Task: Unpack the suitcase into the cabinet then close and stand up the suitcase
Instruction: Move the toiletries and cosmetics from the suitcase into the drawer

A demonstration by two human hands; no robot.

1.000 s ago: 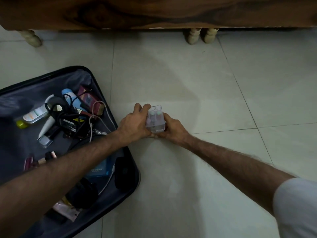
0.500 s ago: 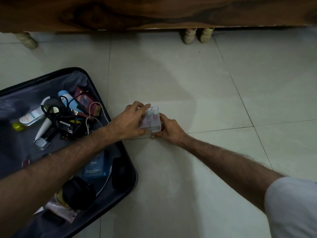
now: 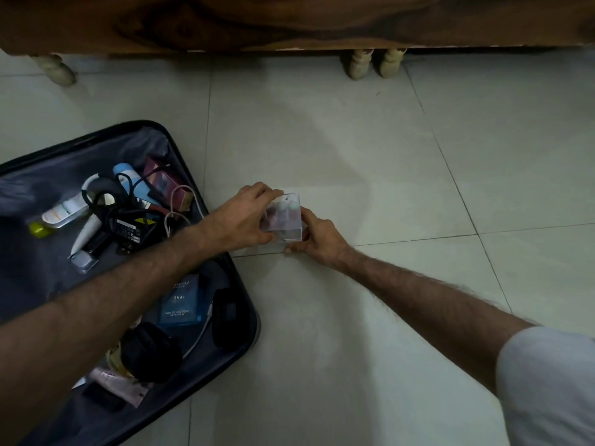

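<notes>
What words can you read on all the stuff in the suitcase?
"SKAI" and "EAU DE COLOGNE": on the blue box in the suitcase.
Small line above "SKAI": too blurred to read.
Black charger label: white print and a yellow sign, too small.
White tube: orange print, unreadable.
Clear box in the hands: no readable words.

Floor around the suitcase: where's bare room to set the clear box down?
Bare tile right of the clear box, out to the frame edge, and ahead of it up to the cabinet legs. Also below the right hand. Crowded: the open suitcase, with cables, tubes and boxes under the left hand.
</notes>
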